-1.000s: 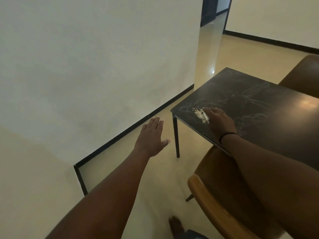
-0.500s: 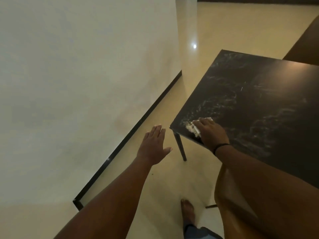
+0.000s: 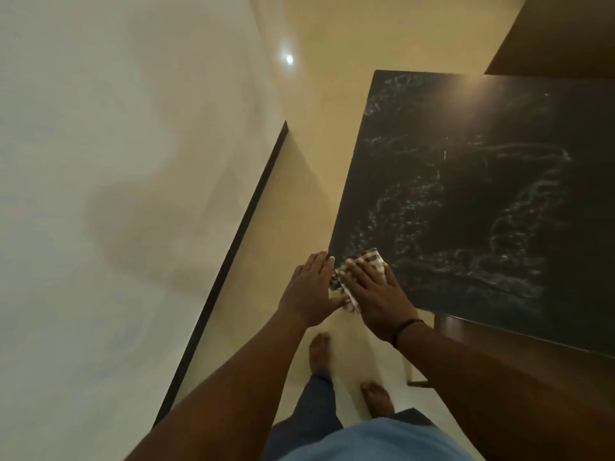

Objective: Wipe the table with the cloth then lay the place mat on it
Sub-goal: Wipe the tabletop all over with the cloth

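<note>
Setting: dark marble-patterned table (image 3: 482, 201) on a cream tiled floor (image 3: 319, 134), pale wall (image 3: 116, 161) at left.
Cloth: checked cloth (image 3: 372, 257) at the table's near-left corner, part hanging over the edge.
Right hand: right hand (image 3: 372, 294) lies flat on the cloth, fingers spread, pressing it down to wipe.
Left hand: left hand (image 3: 309, 291) open, just off the corner beside the cloth, likely placed to catch crumbs.
Place mat: not in view.
Stage: wiping appears under way; mat not yet laid.

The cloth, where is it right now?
Head view: the cloth lies on the table's near left corner, under the right hand, beside the left hand.
</note>
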